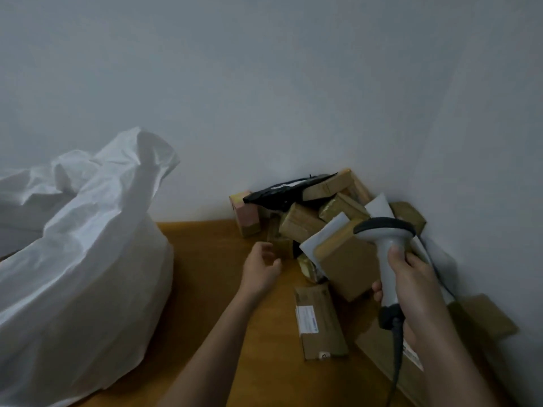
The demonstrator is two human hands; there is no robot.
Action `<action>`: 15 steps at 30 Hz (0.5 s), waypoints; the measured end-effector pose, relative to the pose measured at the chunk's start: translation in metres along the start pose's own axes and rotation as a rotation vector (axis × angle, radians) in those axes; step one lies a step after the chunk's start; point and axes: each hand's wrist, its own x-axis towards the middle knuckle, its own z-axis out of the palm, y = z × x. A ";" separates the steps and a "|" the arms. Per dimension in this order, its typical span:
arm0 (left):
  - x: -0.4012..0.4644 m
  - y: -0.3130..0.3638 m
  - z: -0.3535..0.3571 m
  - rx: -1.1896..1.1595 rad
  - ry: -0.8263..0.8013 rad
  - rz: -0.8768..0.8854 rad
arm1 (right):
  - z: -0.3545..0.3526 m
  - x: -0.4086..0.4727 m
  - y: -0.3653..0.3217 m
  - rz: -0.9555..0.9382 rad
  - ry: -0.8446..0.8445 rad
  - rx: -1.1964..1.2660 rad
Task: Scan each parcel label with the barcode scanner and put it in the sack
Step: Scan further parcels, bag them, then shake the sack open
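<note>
Nearest us, our right hand [411, 277] clamps the barcode scanner [385, 248] by its grip, head aimed at the parcel pile [323, 218]; our left hand [261, 267] hovers empty, fingers loosely curled, probably reaching for 1 small box [282, 245], though the dim light blurs it; the sack [88, 245] slumps left, mouth agape to receive parcels.
</note>
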 end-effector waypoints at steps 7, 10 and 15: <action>0.056 0.005 0.080 0.177 -0.257 -0.053 | -0.018 0.078 -0.003 0.021 0.035 0.038; 0.077 0.004 0.109 0.185 -0.343 -0.085 | -0.024 0.112 0.003 0.045 0.059 0.044; 0.116 -0.003 0.139 0.182 -0.454 -0.115 | -0.035 0.159 0.014 0.113 0.110 0.080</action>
